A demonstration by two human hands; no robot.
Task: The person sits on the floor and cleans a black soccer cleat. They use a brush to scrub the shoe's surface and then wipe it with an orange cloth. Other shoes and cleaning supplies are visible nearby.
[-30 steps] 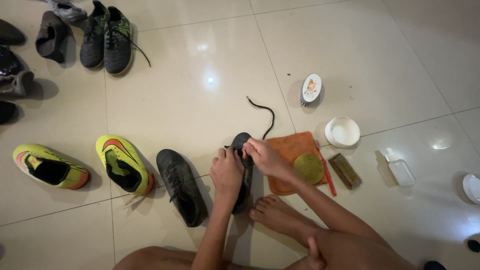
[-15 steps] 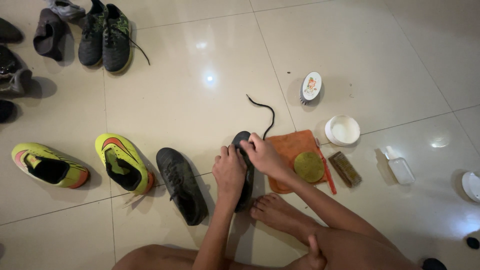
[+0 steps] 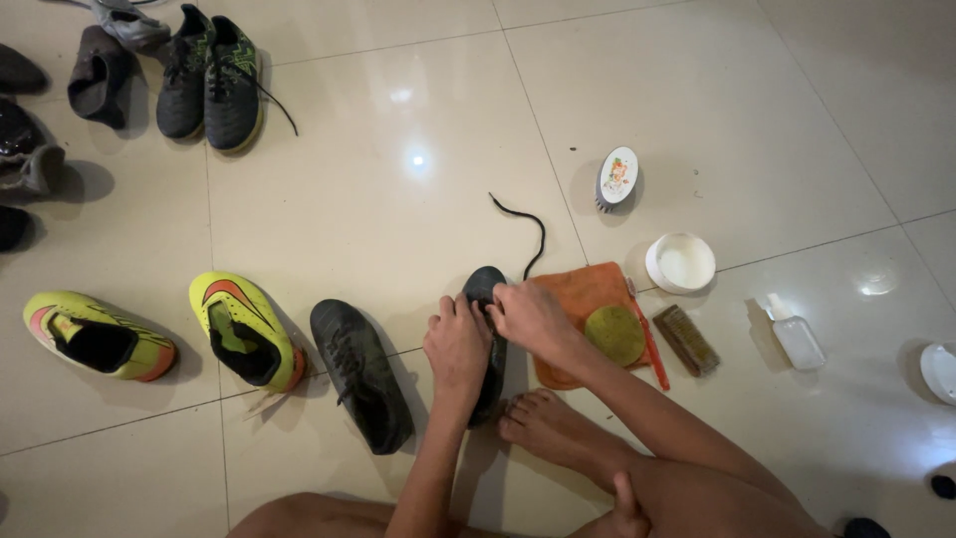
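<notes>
Your left hand (image 3: 458,344) lies over the middle of a black shoe (image 3: 486,289) that sits on the tiled floor (image 3: 398,199) right in front of you, its toe pointing away from you; the fingers are curled down around the shoe, so that grip is closed on it. Your right hand (image 3: 528,317) sits just beside the left, over the upper part of the same shoe, with its fingers pinched together near the lacing; exactly what they pinch is hidden by the hand itself. A black lace (image 3: 528,234) trails from the shoe's toe end and curves away across the floor. Your bare foot (image 3: 553,428) rests on the floor just below the shoe. To the left of your left hand lies a second black shoe (image 3: 360,374), close but apart from it, and further left are two yellow shoes (image 3: 244,331) side by side. Touching the right side of the held shoe is an orange cloth (image 3: 583,294), with a round yellow-green pad (image 3: 614,335) on it and a red stick-like thing (image 3: 652,349) along its right edge. Beyond the cloth lie a brown brush (image 3: 685,340), a small clear bottle (image 3: 795,334), an open white tin (image 3: 681,262) and an oval brush (image 3: 617,177) with a white patterned back. A pair of dark green-trimmed shoes (image 3: 209,85) lies well away at the far left.
</notes>
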